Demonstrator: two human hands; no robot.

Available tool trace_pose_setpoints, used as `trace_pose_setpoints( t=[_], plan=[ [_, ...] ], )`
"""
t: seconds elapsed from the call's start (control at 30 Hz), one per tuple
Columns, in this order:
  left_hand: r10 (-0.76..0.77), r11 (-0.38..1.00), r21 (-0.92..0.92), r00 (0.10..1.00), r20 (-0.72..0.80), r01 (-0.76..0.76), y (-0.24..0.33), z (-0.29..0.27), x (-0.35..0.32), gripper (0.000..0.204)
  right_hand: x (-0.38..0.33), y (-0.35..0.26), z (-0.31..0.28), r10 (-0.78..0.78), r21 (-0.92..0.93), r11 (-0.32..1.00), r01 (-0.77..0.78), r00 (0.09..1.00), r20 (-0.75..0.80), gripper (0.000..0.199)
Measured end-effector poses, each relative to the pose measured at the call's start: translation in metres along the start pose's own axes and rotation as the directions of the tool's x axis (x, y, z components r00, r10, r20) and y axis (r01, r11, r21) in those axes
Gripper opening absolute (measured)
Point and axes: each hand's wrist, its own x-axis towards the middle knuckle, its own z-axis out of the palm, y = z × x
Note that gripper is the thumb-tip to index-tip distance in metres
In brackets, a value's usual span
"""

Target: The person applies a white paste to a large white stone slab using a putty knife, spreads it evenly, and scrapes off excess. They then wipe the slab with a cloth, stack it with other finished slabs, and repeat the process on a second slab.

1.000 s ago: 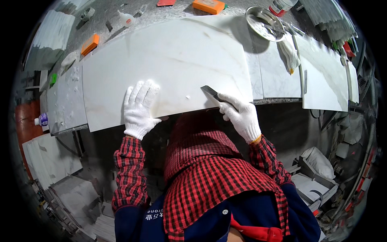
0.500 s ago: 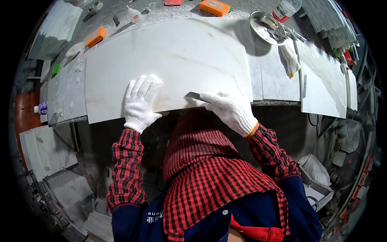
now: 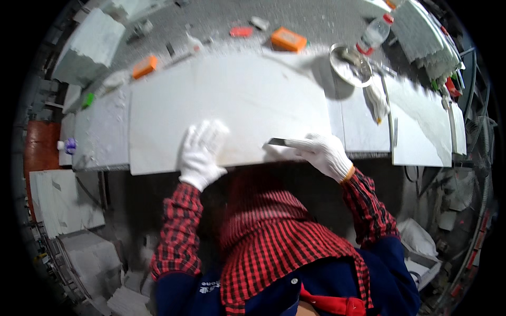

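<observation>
A large white slab (image 3: 263, 105) with faint tan veining lies before me, its near edge running past my body. My left hand (image 3: 202, 155), in a white knit glove, rests open with fingers spread on the slab near that edge. A thin, dark, flat blade (image 3: 277, 141) sticks out leftward from my right hand (image 3: 326, 156), also gloved, which grips it at the slab's near right. A shadow falls on the slab beneath the blade; whether its tip touches the surface I cannot tell.
A metal bowl (image 3: 350, 68) of white material stands at the far right, with a plastic bottle (image 3: 375, 34) behind and a loose glove (image 3: 377, 102) nearby. Orange blocks (image 3: 288, 39) sit beyond the slab. Stacked slabs (image 3: 89, 47) stand far left; another slab (image 3: 421, 126) lies right.
The whole view has shifted, so slab and hands sit lower in the picture. My right hand and the blade have moved slightly right; my left hand stays on the slab.
</observation>
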Motion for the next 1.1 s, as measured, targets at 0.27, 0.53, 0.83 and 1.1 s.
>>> trace_pose_setpoints(
  t=[0.27, 0.53, 0.83, 1.1],
  plan=[
    [-0.040, 0.694, -0.711, 0.979, -0.199, -0.116, -0.050, -0.018, 0.016, 0.074, 0.044, 0.026, 0.013, 0.224, 0.140, 0.975, -0.175, 0.799, -0.559, 0.032],
    [-0.705, 0.493, -0.776, 0.703, -0.093, 0.392, -0.125, -0.007, 0.154, 0.074, 0.049, 0.017, 0.011, 0.272, 0.089, 0.958, -0.272, 0.767, -0.582, 0.028],
    [-0.703, 0.657, -0.447, 0.708, -0.073, 0.606, -0.157, -0.013, 0.239, 0.062, 0.051, 0.020, 0.011, 0.334, 0.102, 0.939, -0.329, 0.797, -0.504, 0.026],
    [-0.727, 0.332, -0.923, 0.676, -0.119, 0.194, -0.155, 0.004, 0.198, 0.053, 0.053, 0.031, 0.019, 0.222, -0.002, 0.962, -0.273, 0.789, -0.573, 0.024]
  ],
)
